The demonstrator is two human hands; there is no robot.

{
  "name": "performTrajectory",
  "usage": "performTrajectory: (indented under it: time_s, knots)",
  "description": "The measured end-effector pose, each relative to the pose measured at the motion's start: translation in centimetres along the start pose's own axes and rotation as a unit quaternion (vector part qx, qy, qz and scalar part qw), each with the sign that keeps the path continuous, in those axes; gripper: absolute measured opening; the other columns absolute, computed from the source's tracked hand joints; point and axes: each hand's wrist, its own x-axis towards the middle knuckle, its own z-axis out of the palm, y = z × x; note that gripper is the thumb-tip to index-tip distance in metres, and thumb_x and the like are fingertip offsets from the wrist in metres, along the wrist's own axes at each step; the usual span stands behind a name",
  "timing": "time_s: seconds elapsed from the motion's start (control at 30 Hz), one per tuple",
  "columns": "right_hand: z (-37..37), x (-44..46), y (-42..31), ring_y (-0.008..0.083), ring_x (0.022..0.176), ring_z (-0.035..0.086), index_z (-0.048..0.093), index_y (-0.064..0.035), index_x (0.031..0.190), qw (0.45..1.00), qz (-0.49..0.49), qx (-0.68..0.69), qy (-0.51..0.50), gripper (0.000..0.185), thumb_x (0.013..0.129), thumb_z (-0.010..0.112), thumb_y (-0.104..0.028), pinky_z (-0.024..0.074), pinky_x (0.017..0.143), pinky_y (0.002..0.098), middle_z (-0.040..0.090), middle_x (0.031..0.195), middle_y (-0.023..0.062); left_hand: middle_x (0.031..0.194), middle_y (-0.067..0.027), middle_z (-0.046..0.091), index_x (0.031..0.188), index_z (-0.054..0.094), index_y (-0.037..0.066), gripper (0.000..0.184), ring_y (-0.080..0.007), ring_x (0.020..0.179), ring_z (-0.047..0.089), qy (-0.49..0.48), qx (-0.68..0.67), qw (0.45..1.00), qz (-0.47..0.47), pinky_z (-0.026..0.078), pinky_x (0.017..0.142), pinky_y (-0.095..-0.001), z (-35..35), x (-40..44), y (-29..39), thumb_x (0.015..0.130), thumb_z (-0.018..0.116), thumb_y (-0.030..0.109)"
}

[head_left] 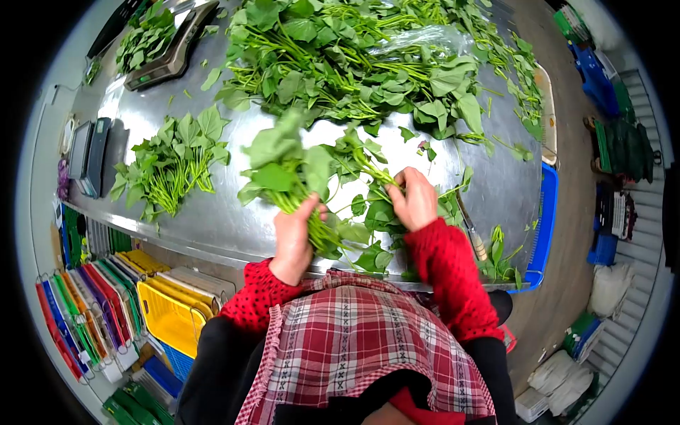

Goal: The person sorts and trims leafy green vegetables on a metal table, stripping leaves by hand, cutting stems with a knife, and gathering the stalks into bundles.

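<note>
My left hand (296,230) is closed round the stems of a bunch of leafy greens (280,177), its leaves pointing away from me and slightly blurred. To the right, my right hand (413,198) pinches a few green stems (373,170) with leaves at their far end. Loose leaves and stalks (375,256) lie on the metal table between and below my hands. Beside my right forearm rests a knife (473,230) with a wooden handle. A separate bunch of greens (173,159) lies to the left on the table.
A large heap of greens (354,64) with clear plastic on it covers the table's far side. A scale (173,53) bearing greens stands far left, near a dark display unit (90,156). A blue crate (542,227) adjoins the right edge; a yellow basket (170,312) stands lower left.
</note>
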Motion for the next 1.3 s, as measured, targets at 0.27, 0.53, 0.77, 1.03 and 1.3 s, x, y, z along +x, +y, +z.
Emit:
performTrajectory:
  time_s: [0.27,0.53,0.77,1.03,1.3]
  knots:
    - [2.2,-4.4,-4.4,0.0286,0.060,0.059,0.059,-0.0047,0.086,0.952,-0.082,0.267,-0.128,0.017,0.080,0.069,-0.017,0.0473,0.055,0.0377,0.059,0.073,0.0100,0.087,-0.0090,0.065,0.099,0.061,-0.003,0.019,-0.0166,0.074,0.064,-0.052,-0.025,0.996,-0.073,0.053,0.066,-0.0285,0.1,-1.1,-1.3,0.083,0.068,0.004]
    - [2.4,0.2,1.6,0.0327,0.089,0.055,0.057,-0.0005,0.081,0.997,-0.043,-0.068,-0.001,0.025,0.071,0.073,-0.016,0.0458,0.074,0.0403,0.057,0.093,0.0158,0.095,-0.0094,0.065,0.107,0.059,-0.001,0.031,-0.0176,0.074,0.063,0.046,0.162,0.945,0.281,0.053,0.068,-0.0301,-2.8,-0.2,4.4,0.079,0.071,0.001]
    - [4.9,-2.2,-3.6,0.0054,0.061,0.052,0.064,0.0027,0.085,0.855,0.207,0.455,-0.135,0.018,0.083,0.072,-0.013,0.0420,0.055,0.0202,0.062,0.071,0.0007,0.096,-0.0106,0.065,0.108,0.057,-0.003,0.032,-0.0202,0.080,0.065,-0.029,-0.051,0.998,-0.021,0.053,0.077,-0.0310,-0.4,-0.7,-1.4,0.078,0.068,-0.004]
    - [3.9,-4.5,-5.8,0.0065,0.077,0.056,0.065,0.0041,0.102,0.871,0.126,0.445,-0.166,0.021,0.094,0.058,-0.014,0.0454,0.069,0.0216,0.066,0.087,0.0034,0.100,-0.0097,0.067,0.107,0.062,-0.005,0.024,-0.0174,0.087,0.065,-0.077,-0.048,0.994,-0.053,0.053,0.078,-0.0295,-0.3,-1.2,-2.0,0.084,0.065,0.000]
    - [3.5,-6.3,-5.8,0.0097,0.053,0.050,0.056,0.0010,0.086,0.828,0.223,0.489,-0.161,0.023,0.098,0.047,-0.016,0.0416,0.050,0.0248,0.060,0.067,0.0035,0.086,-0.0114,0.067,0.095,0.063,-0.004,0.017,-0.0187,0.075,0.065,0.003,-0.080,0.997,0.000,0.053,0.070,-0.0295,-1.9,0.8,0.0,0.086,0.063,0.010]
